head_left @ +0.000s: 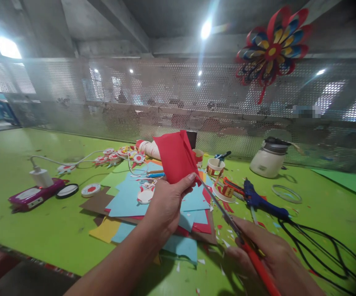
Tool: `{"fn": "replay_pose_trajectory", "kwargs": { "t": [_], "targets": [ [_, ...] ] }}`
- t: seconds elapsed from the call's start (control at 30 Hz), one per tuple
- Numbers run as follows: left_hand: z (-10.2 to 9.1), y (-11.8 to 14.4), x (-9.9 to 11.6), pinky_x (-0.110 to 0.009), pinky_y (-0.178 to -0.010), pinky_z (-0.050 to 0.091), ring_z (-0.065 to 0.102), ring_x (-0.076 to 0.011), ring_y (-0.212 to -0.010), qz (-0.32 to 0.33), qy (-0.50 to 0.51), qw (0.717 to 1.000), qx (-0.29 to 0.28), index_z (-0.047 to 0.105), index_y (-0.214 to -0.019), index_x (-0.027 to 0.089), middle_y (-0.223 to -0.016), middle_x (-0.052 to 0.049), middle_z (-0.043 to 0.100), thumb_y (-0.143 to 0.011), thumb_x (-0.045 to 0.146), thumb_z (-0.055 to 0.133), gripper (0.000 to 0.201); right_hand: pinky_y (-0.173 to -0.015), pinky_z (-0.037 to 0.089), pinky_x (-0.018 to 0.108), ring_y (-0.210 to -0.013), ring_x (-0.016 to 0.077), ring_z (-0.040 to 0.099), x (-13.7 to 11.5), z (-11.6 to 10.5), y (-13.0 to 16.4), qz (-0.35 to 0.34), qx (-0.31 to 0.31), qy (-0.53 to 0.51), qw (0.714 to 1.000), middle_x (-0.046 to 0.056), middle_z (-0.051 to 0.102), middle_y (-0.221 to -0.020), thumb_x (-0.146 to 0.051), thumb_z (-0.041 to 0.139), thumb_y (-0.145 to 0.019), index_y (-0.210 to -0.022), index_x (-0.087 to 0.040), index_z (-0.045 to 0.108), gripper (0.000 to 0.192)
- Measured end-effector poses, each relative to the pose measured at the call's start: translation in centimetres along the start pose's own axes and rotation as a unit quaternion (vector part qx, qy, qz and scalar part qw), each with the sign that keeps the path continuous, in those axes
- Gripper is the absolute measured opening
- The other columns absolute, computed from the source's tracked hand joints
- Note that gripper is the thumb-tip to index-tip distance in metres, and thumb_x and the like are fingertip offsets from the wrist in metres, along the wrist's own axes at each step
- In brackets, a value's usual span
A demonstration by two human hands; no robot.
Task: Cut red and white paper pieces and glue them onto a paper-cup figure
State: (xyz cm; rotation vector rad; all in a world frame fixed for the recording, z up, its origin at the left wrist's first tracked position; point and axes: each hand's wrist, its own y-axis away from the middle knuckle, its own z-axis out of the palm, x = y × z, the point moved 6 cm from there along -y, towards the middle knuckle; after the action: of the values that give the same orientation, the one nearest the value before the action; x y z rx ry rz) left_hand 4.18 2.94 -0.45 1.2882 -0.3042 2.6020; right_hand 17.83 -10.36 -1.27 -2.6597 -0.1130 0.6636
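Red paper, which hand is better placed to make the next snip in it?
Right, probably. The right hand grips the scissors, whose blades meet the lower edge of the red paper. The left hand is busy pinching the paper up off the table.

Matt red paper (176, 158), metal scissors (227, 218)

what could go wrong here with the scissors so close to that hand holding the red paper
1. The scissors in the right hand point their tips at the lower edge of the red paper, right beside the left hand thumb; a slip might nick it.
2. The paper is held in the air by one edge, so it may bend and the cut could wander.
3. The glue gun and its black cable lie by the right hand and might snag.
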Motion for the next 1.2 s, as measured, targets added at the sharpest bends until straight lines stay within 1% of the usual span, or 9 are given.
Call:
{"fn": "replay_pose_trajectory", "kwargs": {
  "t": [0.13, 0.27, 0.33, 0.5, 0.67, 0.8, 0.97, 1.07, 1.2],
  "targets": [
    [0.12, 0.13, 0.1, -0.026, -0.067, 0.045, 0.059, -0.013, -0.069, -0.001, 0.012, 1.0, 0.001, 0.069, -0.08, 0.008, -0.081, -0.009, 0.067, -0.058, 0.02, 0.078, 0.026, -0.065, 0.055, 0.031, -0.076, 0.0225, 0.067, -0.14, 0.09, -0.07, 0.005, 0.004, -0.004, 1.0, 0.008, 0.07, -0.09, -0.049, 0.049, -0.083, -0.111, -0.021, 0.062, 0.042],
    [0.37, 0.3, 0.34, -0.026, -0.068, 0.046, 0.06, -0.0141, -0.073, -0.004, 0.026, 1.0, -0.003, 0.069, -0.086, 0.009, -0.088, -0.01, 0.068, -0.06, 0.018, 0.077, 0.029, -0.064, 0.056, 0.031, -0.076, 0.0228, 0.067, -0.17, 0.1, -0.11, 0.017, 0.0, -0.005, 1.0, 0.009, 0.07, -0.091, -0.048, 0.048, -0.083, -0.112, -0.021, 0.061, 0.042],
    [0.41, 0.35, 0.39, -0.026, -0.068, 0.046, 0.061, -0.0145, -0.075, -0.007, 0.028, 1.0, -0.004, 0.069, -0.088, 0.009, -0.09, -0.011, 0.068, -0.06, 0.017, 0.076, 0.03, -0.064, 0.056, 0.03, -0.077, 0.0222, 0.067, -0.22, 0.14, -0.08, 0.006, -0.004, -0.002, 1.0, 0.009, 0.07, -0.093, -0.047, 0.049, -0.083, -0.112, -0.021, 0.061, 0.041],
    [0.26, 0.38, 0.28, -0.027, -0.067, 0.047, 0.061, -0.0152, -0.073, -0.017, 0.034, 0.999, 0.009, 0.07, -0.084, 0.009, -0.087, -0.011, 0.069, -0.058, 0.017, 0.077, 0.027, -0.065, 0.056, 0.031, -0.078, 0.0227, 0.067, -0.15, -0.01, 0.04, -0.01, 0.017, 0.029, 0.999, 0.01, 0.071, -0.093, -0.046, 0.051, -0.082, -0.111, -0.021, 0.062, 0.039],
    [0.13, 0.33, 0.27, -0.027, -0.068, 0.047, 0.061, -0.0145, -0.071, -0.011, 0.036, 0.999, 0.019, 0.069, -0.082, 0.008, -0.085, -0.01, 0.068, -0.057, 0.016, 0.078, 0.028, -0.068, 0.056, 0.034, -0.083, 0.0247, 0.066, -0.24, -0.05, -0.09, -0.009, 0.023, 0.051, 0.998, 0.012, 0.069, -0.099, -0.048, 0.051, -0.081, -0.115, -0.019, 0.06, 0.045],
    [0.17, 0.35, 0.19, -0.028, -0.071, 0.047, 0.061, -0.0151, -0.075, -0.008, 0.038, 0.999, 0.012, 0.069, -0.086, 0.009, -0.09, -0.01, 0.068, -0.059, 0.017, 0.077, 0.03, -0.07, 0.056, 0.034, -0.082, 0.024, 0.066, -0.08, 0.22, -0.08, -0.005, 0.009, 0.058, 0.998, 0.012, 0.069, -0.097, -0.049, 0.049, -0.082, -0.12, -0.017, 0.057, 0.05],
    [0.28, 0.48, 0.1, -0.028, -0.07, 0.048, 0.061, -0.0152, -0.075, -0.009, 0.043, 0.999, 0.013, 0.068, -0.086, 0.009, -0.087, -0.01, 0.068, -0.058, 0.016, 0.077, 0.03, -0.072, 0.055, 0.034, -0.086, 0.0227, 0.065, 0.17, 0.55, 0.06, -0.003, -0.008, 0.055, 0.998, 0.011, 0.067, -0.102, -0.048, 0.047, -0.085, -0.122, -0.018, 0.053, 0.048],
    [0.33, 0.53, -0.04, -0.028, -0.07, 0.048, 0.061, -0.0146, -0.073, -0.015, 0.051, 0.998, 0.015, 0.069, -0.087, 0.01, -0.086, -0.009, 0.068, -0.058, 0.015, 0.077, 0.031, -0.071, 0.055, 0.035, -0.084, 0.0234, 0.066, 0.02, 0.28, 0.0, -0.009, 0.01, 0.063, 0.998, 0.011, 0.068, -0.098, -0.049, 0.048, -0.084, -0.12, -0.017, 0.055, 0.048],
    [0.28, 0.59, -0.16, -0.028, -0.07, 0.048, 0.061, -0.0143, -0.074, -0.017, 0.06, 0.998, 0.019, 0.068, -0.085, 0.01, -0.086, -0.008, 0.068, -0.058, 0.014, 0.077, 0.029, -0.064, 0.056, 0.034, -0.076, 0.0226, 0.066, -0.4, -0.1, -0.07, -0.019, 0.029, 0.073, 0.997, 0.011, 0.069, -0.09, -0.05, 0.047, -0.085, -0.117, -0.016, 0.058, 0.048]
  ]
}}
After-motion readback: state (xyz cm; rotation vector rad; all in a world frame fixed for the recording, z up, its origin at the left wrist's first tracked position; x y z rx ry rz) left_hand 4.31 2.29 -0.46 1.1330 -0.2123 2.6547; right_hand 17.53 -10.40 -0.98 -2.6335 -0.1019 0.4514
